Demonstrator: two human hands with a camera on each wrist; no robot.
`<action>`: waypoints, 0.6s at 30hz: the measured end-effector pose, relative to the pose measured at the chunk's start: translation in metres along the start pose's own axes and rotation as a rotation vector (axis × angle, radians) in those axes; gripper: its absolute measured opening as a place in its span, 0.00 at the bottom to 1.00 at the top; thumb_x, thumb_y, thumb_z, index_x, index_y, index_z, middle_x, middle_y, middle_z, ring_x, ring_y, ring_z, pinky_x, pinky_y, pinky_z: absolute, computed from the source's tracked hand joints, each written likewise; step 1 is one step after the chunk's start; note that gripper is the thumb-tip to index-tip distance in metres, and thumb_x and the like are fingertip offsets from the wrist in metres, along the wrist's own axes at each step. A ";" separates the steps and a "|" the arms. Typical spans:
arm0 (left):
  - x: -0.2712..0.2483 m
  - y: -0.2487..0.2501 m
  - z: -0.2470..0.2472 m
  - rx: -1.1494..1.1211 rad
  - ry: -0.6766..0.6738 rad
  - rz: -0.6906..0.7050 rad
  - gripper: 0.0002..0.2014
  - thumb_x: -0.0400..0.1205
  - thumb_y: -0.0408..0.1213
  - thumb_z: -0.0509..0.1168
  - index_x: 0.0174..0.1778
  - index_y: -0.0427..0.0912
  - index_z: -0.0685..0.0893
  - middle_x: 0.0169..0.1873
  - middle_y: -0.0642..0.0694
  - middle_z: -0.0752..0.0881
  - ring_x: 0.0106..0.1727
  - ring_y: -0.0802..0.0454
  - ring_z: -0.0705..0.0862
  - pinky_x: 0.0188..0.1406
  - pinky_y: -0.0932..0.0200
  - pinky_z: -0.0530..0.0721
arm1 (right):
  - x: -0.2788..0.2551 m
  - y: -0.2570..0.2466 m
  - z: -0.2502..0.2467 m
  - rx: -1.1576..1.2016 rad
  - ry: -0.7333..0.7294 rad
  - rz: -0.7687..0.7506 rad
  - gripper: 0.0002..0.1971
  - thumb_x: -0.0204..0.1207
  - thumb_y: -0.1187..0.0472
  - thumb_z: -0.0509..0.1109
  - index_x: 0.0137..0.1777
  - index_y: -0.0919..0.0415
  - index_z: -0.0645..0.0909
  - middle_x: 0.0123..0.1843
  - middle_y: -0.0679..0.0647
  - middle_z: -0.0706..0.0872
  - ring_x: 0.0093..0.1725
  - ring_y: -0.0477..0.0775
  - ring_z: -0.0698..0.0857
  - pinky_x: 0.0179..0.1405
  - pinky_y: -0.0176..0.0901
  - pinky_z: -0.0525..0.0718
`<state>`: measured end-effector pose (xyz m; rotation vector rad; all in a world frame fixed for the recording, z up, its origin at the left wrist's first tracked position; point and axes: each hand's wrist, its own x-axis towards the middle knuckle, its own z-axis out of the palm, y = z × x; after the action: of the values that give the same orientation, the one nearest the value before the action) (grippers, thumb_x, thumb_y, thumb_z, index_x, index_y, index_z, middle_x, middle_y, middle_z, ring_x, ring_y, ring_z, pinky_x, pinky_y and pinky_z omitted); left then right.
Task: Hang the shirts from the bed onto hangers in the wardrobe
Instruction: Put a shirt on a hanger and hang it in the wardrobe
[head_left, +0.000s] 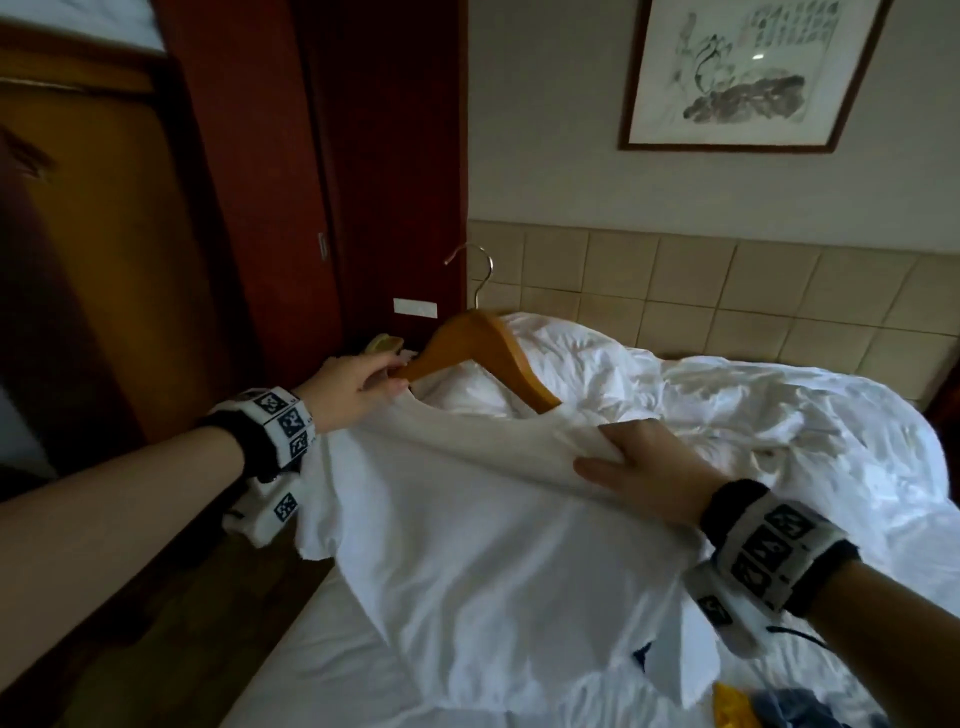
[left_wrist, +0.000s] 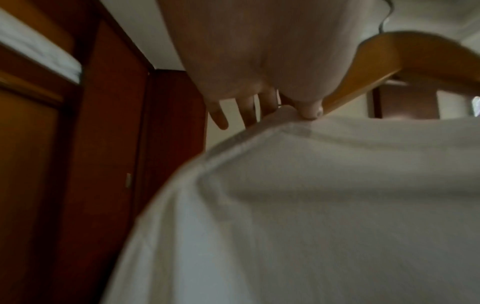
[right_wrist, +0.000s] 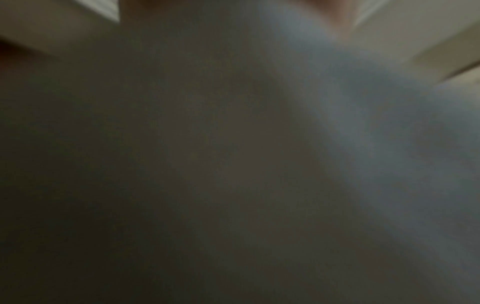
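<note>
A white shirt (head_left: 467, 561) hangs spread between my two hands above the bed (head_left: 322, 670). A wooden hanger (head_left: 488, 348) with a metal hook (head_left: 475, 270) pokes out of its neck opening. My left hand (head_left: 358, 387) pinches the hanger's left end together with the shirt's collar edge; in the left wrist view the thumb (left_wrist: 309, 109) presses the shirt (left_wrist: 311, 205) against the hanger (left_wrist: 405, 57). My right hand (head_left: 639, 467) grips a bunch of the shirt at the right side of the collar. The right wrist view is filled with blurred cloth (right_wrist: 259, 164).
A dark red wardrobe (head_left: 218, 182) stands at the left, its door (left_wrist: 111, 123) close to my left hand. A rumpled white duvet (head_left: 727, 405) covers the bed's far side below a padded headboard (head_left: 727, 286). Yellow (head_left: 730, 709) and blue clothes (head_left: 789, 709) lie at the bottom right.
</note>
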<state>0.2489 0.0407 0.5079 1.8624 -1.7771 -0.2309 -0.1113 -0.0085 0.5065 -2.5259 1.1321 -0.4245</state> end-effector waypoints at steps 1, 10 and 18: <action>-0.007 -0.006 -0.004 0.036 0.005 -0.021 0.19 0.83 0.55 0.63 0.68 0.52 0.82 0.50 0.52 0.86 0.51 0.52 0.86 0.57 0.49 0.84 | 0.004 -0.008 0.009 0.015 0.016 -0.027 0.12 0.78 0.53 0.72 0.40 0.62 0.83 0.37 0.52 0.84 0.36 0.47 0.80 0.36 0.38 0.74; -0.138 -0.068 -0.046 0.393 -0.028 -0.450 0.25 0.88 0.58 0.52 0.79 0.53 0.69 0.75 0.48 0.75 0.72 0.47 0.76 0.68 0.46 0.77 | 0.057 -0.104 0.093 0.012 -0.167 -0.211 0.16 0.79 0.53 0.69 0.32 0.59 0.78 0.33 0.53 0.81 0.34 0.51 0.79 0.27 0.37 0.70; -0.345 -0.104 -0.170 0.558 0.153 -0.953 0.26 0.89 0.58 0.50 0.80 0.51 0.65 0.77 0.43 0.73 0.74 0.40 0.74 0.73 0.44 0.73 | 0.065 -0.299 0.158 0.202 -0.360 -0.426 0.12 0.75 0.55 0.71 0.43 0.66 0.84 0.39 0.58 0.87 0.36 0.51 0.85 0.28 0.38 0.77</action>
<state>0.3826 0.4155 0.5143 2.9252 -0.7591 0.0857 0.1905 0.1580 0.4987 -2.5160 0.3980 -0.1614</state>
